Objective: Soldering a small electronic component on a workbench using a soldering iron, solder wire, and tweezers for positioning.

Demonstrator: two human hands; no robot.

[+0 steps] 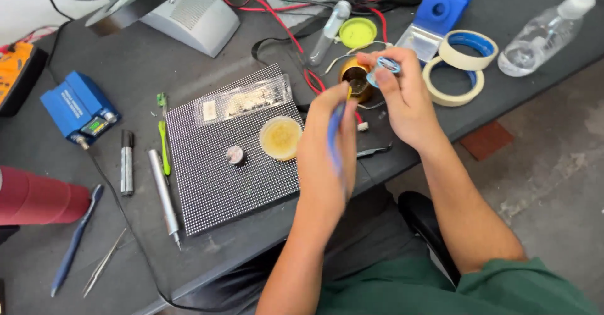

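Observation:
My left hand (pixel 324 145) grips a blue-handled soldering iron (pixel 334 140), its tip pointing up towards a small brass tip-cleaner pot (pixel 356 80). My right hand (pixel 406 98) pinches a small blue spool (pixel 385 67) just above and to the right of that pot. Left of my hands lies a dark dotted LED panel (pixel 214 176) flat on the table. On the panel sit a round tin of yellow flux (pixel 280 138), a small round metal piece (pixel 234 155) and a clear plastic bag (pixel 242 101).
Two rolls of masking tape (pixel 456 79) and a clear spray bottle (pixel 544 32) lie at the right. A blue soldering station (pixel 78 106), marker (pixel 126 162), silver pen tool (pixel 164 192), green tool (pixel 163 136), tweezers (pixel 104 263) and red cylinder (pixel 38 197) fill the left. Red and black wires (pixel 296 38) cross the back.

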